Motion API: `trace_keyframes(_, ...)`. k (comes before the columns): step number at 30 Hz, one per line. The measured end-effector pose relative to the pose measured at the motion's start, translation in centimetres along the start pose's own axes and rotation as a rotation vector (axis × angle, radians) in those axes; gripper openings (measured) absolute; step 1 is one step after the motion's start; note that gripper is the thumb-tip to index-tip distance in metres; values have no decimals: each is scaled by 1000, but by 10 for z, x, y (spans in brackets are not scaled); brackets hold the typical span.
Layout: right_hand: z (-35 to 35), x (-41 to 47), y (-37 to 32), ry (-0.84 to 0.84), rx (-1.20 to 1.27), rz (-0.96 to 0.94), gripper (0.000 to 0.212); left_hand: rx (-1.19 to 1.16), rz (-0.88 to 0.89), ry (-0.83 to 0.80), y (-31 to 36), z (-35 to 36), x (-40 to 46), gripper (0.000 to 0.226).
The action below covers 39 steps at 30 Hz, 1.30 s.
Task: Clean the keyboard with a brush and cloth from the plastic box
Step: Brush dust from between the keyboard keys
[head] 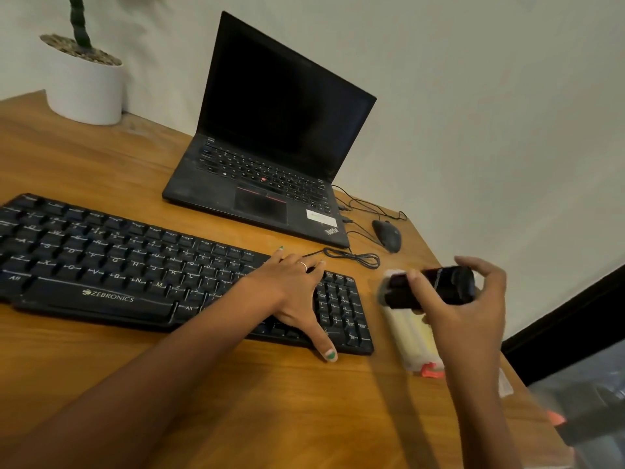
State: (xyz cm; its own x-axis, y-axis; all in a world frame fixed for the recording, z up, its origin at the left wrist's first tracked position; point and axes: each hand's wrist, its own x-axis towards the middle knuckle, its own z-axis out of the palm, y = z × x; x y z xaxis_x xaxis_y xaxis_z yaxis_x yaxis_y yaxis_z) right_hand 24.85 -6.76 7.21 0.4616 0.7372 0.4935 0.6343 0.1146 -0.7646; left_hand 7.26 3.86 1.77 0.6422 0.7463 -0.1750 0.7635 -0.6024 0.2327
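Wooden desk (84, 170), black Zebronics keyboard (135, 262), white-lettered keys

Matt black plastic keyboard (169, 275) on smooth varnished wooden desk (84, 157)

One view only, head cam, worn up top, looking fwd and down at a slant onto the orange-brown wooden desk (84, 367). Frame is tilted, wide-angle, edges bend. Close range: both forearms run in from the bottom edge, left hand (297, 292) and right hand (470, 309) sit mid-frame. Black full-size keyboard (111, 265) fills the left-centre, near the lens. Farther back, the open black laptop (270, 147) faces the cam; a white round plant pot (86, 89) sits top left by the pale wall (473, 96). No 2nd view, so no shared area.
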Motion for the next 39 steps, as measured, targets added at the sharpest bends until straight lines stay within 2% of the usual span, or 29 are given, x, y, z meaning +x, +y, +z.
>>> trace_keyframes(4,29,24,8,-72,12,-13,32,20,0,4,1,-1,-1,135)
trace_keyframes(12,65,58,21,-293,-243,-145,31,-4,-3,10,1,0,0,136)
trace_keyframes(16,60,61,19,-419,-158,-29,48,-29,-9,12,0,1,0,138)
trace_keyframes(21,36,76,4,-735,-195,125,44,-21,2,26,1,0,-2,135)
trace_keyframes(22,36,78,3,-720,-185,123,44,-24,1,21,1,0,-2,135)
trace_keyframes(25,52,65,6,-494,-132,15,39,-39,-2,12,1,1,-1,135)
trace_keyframes(27,59,59,9,-443,-169,-28,33,-36,1,12,1,1,-2,134)
trace_keyframes(31,46,75,2,-671,-182,125,31,-38,0,5,2,0,-3,132)
trace_keyframes(36,58,63,3,-515,-207,20,29,-44,-5,4,1,-1,-2,132)
trace_keyframes(39,48,70,-3,-680,-256,87,31,-43,-6,1,1,-1,-2,132)
